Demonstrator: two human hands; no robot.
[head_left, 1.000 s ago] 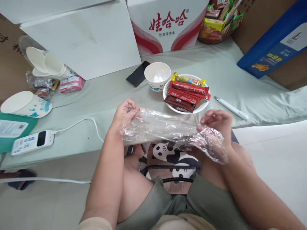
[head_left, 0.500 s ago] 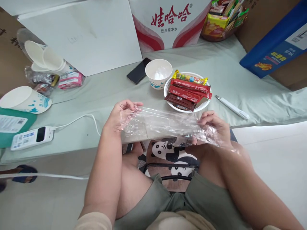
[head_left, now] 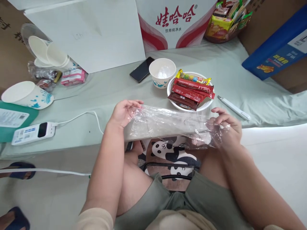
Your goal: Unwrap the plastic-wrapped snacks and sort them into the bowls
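A sheet of clear plastic film (head_left: 165, 123) stretches between my two hands, above the table's front edge and my lap. My left hand (head_left: 126, 112) pinches its left end between thumb and fingers. At the other end my right hand (head_left: 227, 127) grips the crumpled film, its fingers curled. Just beyond the film stands a white paper bowl (head_left: 209, 106) with several wrapped snack bars (head_left: 189, 91) in red, brown and yellow. A smaller paper bowl (head_left: 162, 72) beside it holds something whitish and clear.
A phone (head_left: 142, 69) lies behind the small bowl. A white utility knife (head_left: 233, 108) rests at the right. Left are a power bank (head_left: 33, 133) with a cable and paper cups (head_left: 57, 54). Boxes (head_left: 176, 28) and a snack basket (head_left: 220, 32) stand behind. Another person's foot (head_left: 18, 218) shows lower left.
My right hand has moved to the right, drawing the film wider, and its fingers have lifted somewhat. My left hand still holds its end. The view has shifted slightly.
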